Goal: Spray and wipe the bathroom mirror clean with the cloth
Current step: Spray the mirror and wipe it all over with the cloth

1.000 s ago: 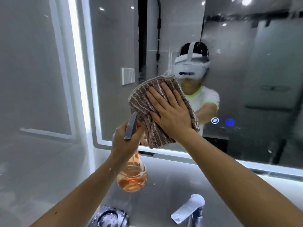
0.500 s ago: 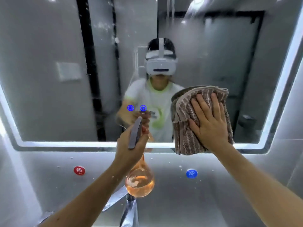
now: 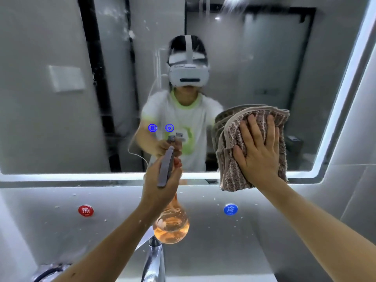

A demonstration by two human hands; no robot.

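The wide bathroom mirror (image 3: 61,119) with a lit edge fills the upper view. My right hand (image 3: 257,157) presses flat on a folded brown striped cloth (image 3: 230,159) against the glass at the mirror's lower right. My left hand (image 3: 160,184) grips a spray bottle (image 3: 171,224) with a grey trigger head and a round clear belly of orange liquid, held in front of the mirror's lower edge at centre.
A chrome faucet (image 3: 154,259) rises below the bottle. On the grey wall under the mirror sit a red hot-water mark (image 3: 85,210) and a blue cold-water mark (image 3: 230,209). Two blue touch icons (image 3: 160,128) glow on the glass. White specks dot the wall.
The view swung right from the mirror's left edge to its centre. My right hand slid the cloth across to the lower right of the glass. The bottle stayed in my left hand.
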